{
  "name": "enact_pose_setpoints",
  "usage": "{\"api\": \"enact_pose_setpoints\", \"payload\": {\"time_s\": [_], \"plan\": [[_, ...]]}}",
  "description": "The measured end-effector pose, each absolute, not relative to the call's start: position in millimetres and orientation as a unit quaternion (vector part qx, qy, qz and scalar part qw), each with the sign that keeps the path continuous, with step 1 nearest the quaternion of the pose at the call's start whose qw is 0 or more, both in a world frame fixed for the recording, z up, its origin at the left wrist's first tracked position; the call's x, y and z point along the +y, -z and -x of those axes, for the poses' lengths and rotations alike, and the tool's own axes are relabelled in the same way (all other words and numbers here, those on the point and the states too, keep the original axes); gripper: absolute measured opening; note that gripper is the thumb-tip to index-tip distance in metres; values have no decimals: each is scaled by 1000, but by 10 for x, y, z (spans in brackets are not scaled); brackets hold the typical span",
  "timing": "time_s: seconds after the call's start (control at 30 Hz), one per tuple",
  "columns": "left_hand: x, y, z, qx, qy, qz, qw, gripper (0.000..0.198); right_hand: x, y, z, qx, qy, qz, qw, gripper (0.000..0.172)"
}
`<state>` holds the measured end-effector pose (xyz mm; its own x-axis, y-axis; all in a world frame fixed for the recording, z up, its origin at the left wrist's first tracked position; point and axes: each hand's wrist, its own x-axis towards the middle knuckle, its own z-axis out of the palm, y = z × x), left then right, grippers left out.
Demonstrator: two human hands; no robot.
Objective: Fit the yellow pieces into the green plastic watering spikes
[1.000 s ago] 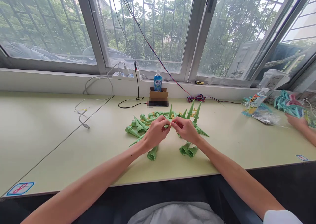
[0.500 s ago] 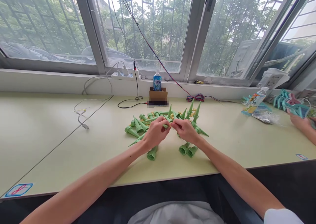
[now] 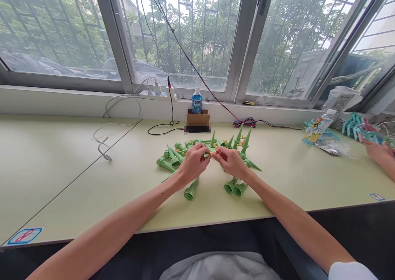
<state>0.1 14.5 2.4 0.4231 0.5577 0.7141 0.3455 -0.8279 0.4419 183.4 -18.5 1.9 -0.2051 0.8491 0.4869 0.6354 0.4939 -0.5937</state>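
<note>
My left hand [image 3: 193, 164] and my right hand [image 3: 233, 162] meet fingertip to fingertip over a pile of green plastic cone spikes [image 3: 173, 156] on the pale green table [image 3: 77, 177]. My left hand's fingers are closed on a green spike piece [image 3: 206, 155]. The fingers of my right hand are pinched at a small yellowish part [image 3: 215, 152] by that spike's end. One green cone [image 3: 190, 191] lies just below my left wrist. Two more cones [image 3: 235, 187] lie under my right wrist. Small yellow parts are scattered among the spikes.
A blue-labelled bottle [image 3: 197, 101] stands behind a small cardboard box [image 3: 198, 119] at the sill. A power strip [image 3: 157, 94] and cables lie at the back left. At the far right another person's hand [image 3: 378, 152] is by teal plastic pieces [image 3: 359, 127] and packets [image 3: 321, 131].
My hands stay together over the pile with only small finger movement. The other person's hand at the right edge has shifted slightly.
</note>
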Motion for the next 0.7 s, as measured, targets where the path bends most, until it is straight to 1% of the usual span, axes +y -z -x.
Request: {"api": "enact_pose_setpoints", "payload": {"time_s": [0.13,0.43,0.7], "plan": [[135,-15,-5,268,-459,-836,132,8,-191,-24,-1842,-765,-135,482,405,34],[106,-25,-6,265,-454,-839,139,8,-182,-17,-1842,-771,-133,470,409,34],[110,-17,-6,261,-452,-845,116,7,-169,17,-1850,-787,-124,457,395,37]]}}
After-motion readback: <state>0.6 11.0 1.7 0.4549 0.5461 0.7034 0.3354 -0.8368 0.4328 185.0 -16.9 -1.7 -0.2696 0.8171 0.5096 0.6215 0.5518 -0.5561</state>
